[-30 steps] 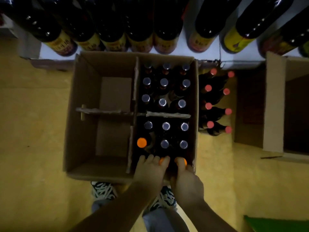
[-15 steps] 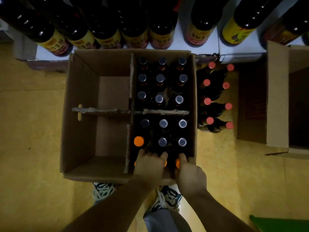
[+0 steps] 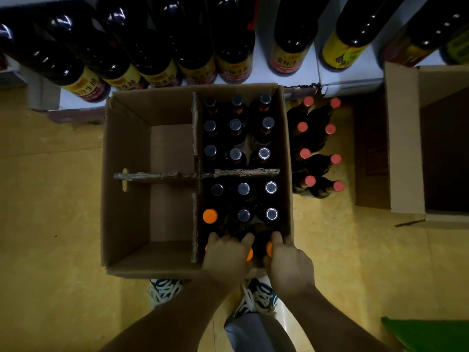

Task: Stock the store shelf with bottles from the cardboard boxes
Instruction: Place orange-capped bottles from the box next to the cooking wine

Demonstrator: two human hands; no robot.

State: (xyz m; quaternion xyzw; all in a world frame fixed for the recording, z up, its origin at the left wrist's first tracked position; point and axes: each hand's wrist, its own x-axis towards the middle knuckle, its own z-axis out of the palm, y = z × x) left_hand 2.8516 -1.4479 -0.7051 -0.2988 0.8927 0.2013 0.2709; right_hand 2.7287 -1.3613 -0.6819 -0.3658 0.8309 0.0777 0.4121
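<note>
The orange-capped bottles point(image 3: 268, 249) were gripped by the curled left hand point(image 3: 227, 256) and right hand point(image 3: 288, 265); one could likely be snagged on the box point(image 3: 127, 199) and dropped

By the near wall of the cardboard box point(image 3: 127, 174), the left hand point(image 3: 225, 257) and right hand point(image 3: 289, 268) hide the orange caps point(image 3: 269, 248) (only slivers show); their grip is unclear. Beyond the box, the shelf bottles point(image 3: 233, 47) run off-view.

Hands in the box's near right compartment

The left hand point(image 3: 225, 255) and right hand point(image 3: 286, 265), side by side, hold bottles point(image 3: 243, 189) in the cardboard box point(image 3: 127, 199). More bottles stand beyond them, floor bottles point(image 3: 317, 158) and a second box point(image 3: 403, 148) lie to their right, and the shelf point(image 3: 350, 81) is farthest ahead.
</note>
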